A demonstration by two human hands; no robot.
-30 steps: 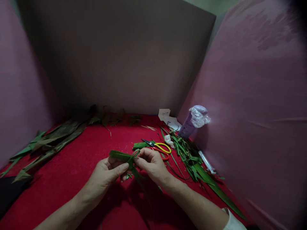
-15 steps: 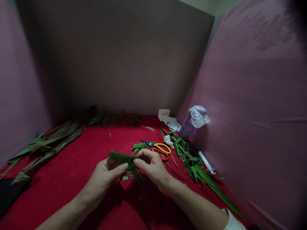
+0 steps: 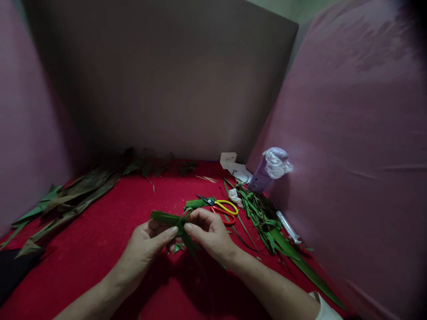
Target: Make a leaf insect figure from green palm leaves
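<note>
A folded green leaf piece (image 3: pixel 166 217) is held between my two hands above the red cloth. My left hand (image 3: pixel 150 242) pinches it from the left, thumb on top and fingers beneath. From the other side, my right hand (image 3: pixel 208 231) closes thumb and forefinger on the same leaf where a thin strip loops upward. Loose leaf ends hang below, blurred and partly in shadow. Just beyond my right hand lie scissors (image 3: pixel 222 207) with one yellow and one red handle, their blades across a short cut leaf (image 3: pixel 196 202).
Leaf scraps (image 3: pixel 258 213) and a clear syringe-like tube (image 3: pixel 288 226) lie to the right. Behind them are a purple bottle (image 3: pixel 260 178) topped with plastic wrap and white papers (image 3: pixel 238 171). Long dull leaves (image 3: pixel 80 191) lie left. Thin sticks (image 3: pixel 207 179) rest farther back. Panels surround the red cloth (image 3: pixel 100 231).
Both hands keep their hold on the leaf. My right finger and thumb have shifted very slightly at the fold; otherwise things look the same.
</note>
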